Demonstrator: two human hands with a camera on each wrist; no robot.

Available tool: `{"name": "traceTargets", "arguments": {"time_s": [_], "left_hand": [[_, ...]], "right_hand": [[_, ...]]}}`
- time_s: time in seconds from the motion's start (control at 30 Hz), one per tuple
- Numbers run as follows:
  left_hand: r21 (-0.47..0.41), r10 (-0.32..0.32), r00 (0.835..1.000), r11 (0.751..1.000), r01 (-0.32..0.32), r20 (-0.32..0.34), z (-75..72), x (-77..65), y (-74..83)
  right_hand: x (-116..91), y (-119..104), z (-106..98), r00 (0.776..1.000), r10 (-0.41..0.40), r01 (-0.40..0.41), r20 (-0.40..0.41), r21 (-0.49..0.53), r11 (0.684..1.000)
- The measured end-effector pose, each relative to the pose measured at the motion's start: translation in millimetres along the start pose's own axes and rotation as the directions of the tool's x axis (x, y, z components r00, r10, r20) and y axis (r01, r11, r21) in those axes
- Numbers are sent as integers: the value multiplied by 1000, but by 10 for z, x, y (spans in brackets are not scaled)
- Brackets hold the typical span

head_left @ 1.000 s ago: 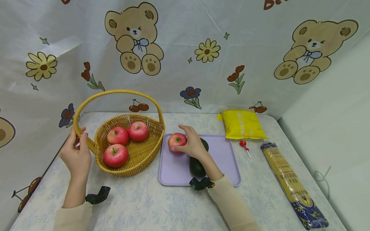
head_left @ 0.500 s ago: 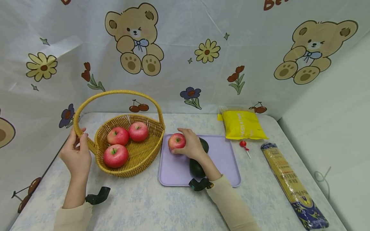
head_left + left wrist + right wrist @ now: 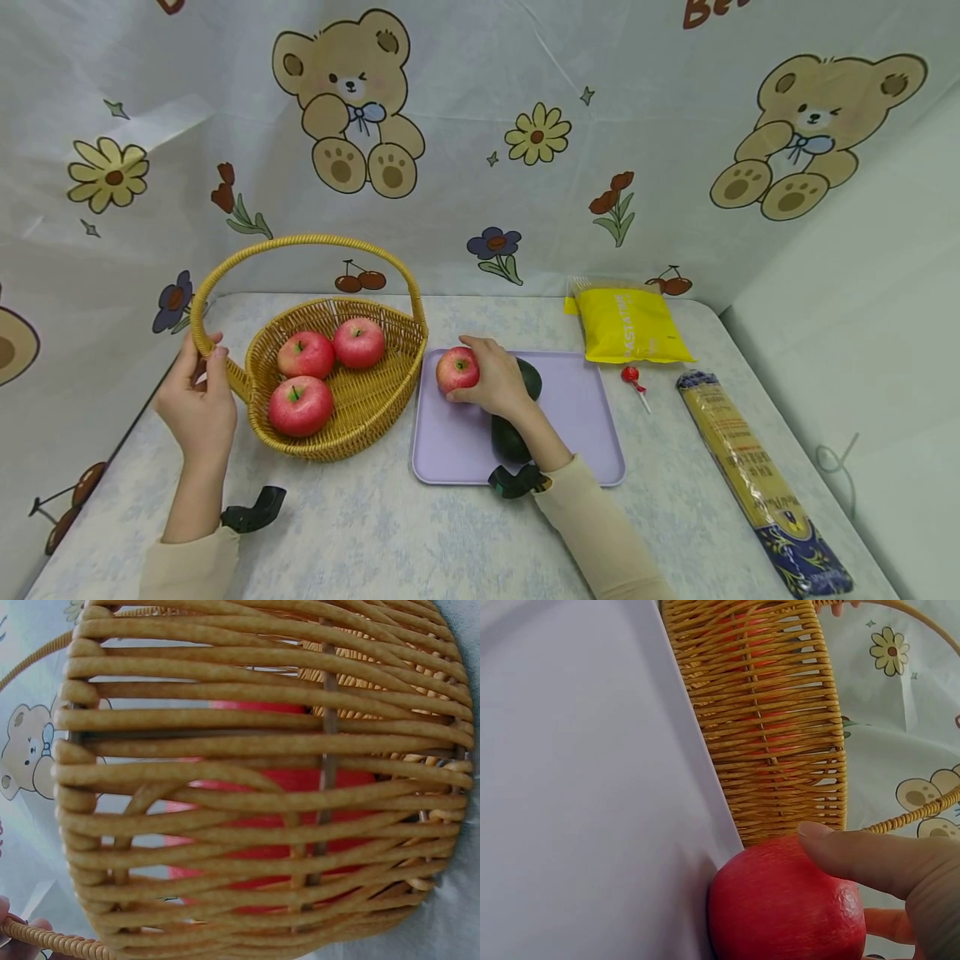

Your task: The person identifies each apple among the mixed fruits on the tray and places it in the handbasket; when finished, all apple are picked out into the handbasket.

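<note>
My left hand (image 3: 198, 400) pinches the left side of the yellow handle on a wicker basket (image 3: 375, 417). Inside that basket lie three red apples (image 3: 301, 406). In the left wrist view the woven wall of the basket (image 3: 247, 802) fills most of the picture, with red fruit showing through the gaps. On the lilac tray (image 3: 453, 458), my right hand (image 3: 495, 379) grips another red apple (image 3: 456, 371), thumb in front and fingers behind. The right wrist view has the thumb against this apple (image 3: 787, 907). A dark green avocado-shaped thing (image 3: 512, 437) lies under the right wrist, partly hidden.
Behind the tray's right corner lies a yellow pasta bag (image 3: 633, 325). A red lollipop (image 3: 633, 377) is just in front of it. Along the table's right side stretches a long spaghetti packet (image 3: 757, 475). A bear-printed cloth (image 3: 465, 83) hangs behind the table.
The right hand's fingers and thumb have closed in around the apple on the tray, and the apple has shifted very slightly left. My left hand stays on the basket handle.
</note>
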State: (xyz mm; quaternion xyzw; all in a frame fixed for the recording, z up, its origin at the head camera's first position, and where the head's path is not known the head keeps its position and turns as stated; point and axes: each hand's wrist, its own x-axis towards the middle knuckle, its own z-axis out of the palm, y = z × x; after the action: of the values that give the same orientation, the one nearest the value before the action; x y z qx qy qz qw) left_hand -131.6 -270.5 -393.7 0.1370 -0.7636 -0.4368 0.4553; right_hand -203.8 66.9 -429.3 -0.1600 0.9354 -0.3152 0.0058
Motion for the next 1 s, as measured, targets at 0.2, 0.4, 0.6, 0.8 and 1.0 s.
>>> {"name": "traceTargets", "arguments": {"time_s": [0.2, 0.4, 0.6, 0.8, 1.0], "left_hand": [[11, -6, 1000, 1000, 5, 3, -3, 0, 11], [15, -6, 1000, 1000, 6, 4, -4, 0, 15], [12, -6, 1000, 1000, 6, 1, -3, 2, 14], [10, -6, 1000, 1000, 6, 4, -2, 3, 3], [24, -6, 1000, 1000, 6, 5, -1, 3, -2]], "right_hand": [[-3, -1, 1, 1000, -11, 11, -2, -30, 999], [-6, -1, 11, 1000, -25, 25, 2, -71, 997], [-6, 11, 31, 1000, -21, 21, 3, -89, 996], [-12, 7, 30, 999, -33, 32, -3, -86, 996], [-19, 10, 26, 998, -56, 54, -22, -88, 995]]}}
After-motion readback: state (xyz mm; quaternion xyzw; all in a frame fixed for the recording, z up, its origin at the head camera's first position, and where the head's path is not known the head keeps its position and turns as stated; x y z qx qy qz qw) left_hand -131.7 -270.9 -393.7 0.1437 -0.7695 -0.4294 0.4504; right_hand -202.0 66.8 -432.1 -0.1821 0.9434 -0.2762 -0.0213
